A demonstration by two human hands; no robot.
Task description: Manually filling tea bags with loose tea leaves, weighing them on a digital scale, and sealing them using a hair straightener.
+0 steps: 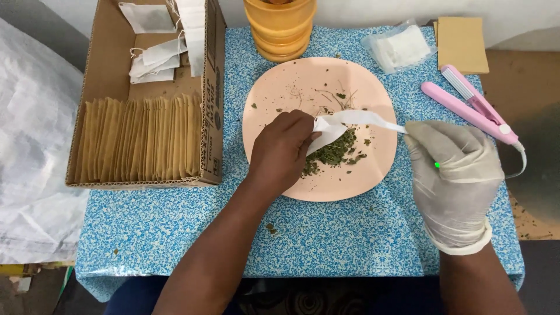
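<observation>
Stretching over the pink plate (274, 116), a white paper bag (344, 123) is pinched between bare left hand (283, 149) and gloved right hand (452, 175), above dried leaves (335, 153).

Home packing table (175, 233): sachet carton (111, 70), sealer (472, 108)

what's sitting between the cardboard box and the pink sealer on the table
In the head view, the pink plate of dried green leaves lies between them.

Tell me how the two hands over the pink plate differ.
The left hand is bare; the right hand wears a pale glove. The left hand pinches the wide end of the white bag over the dried leaves; the right hand pinches its narrow end, past the plate's rim. Both grip the same bag.
</observation>
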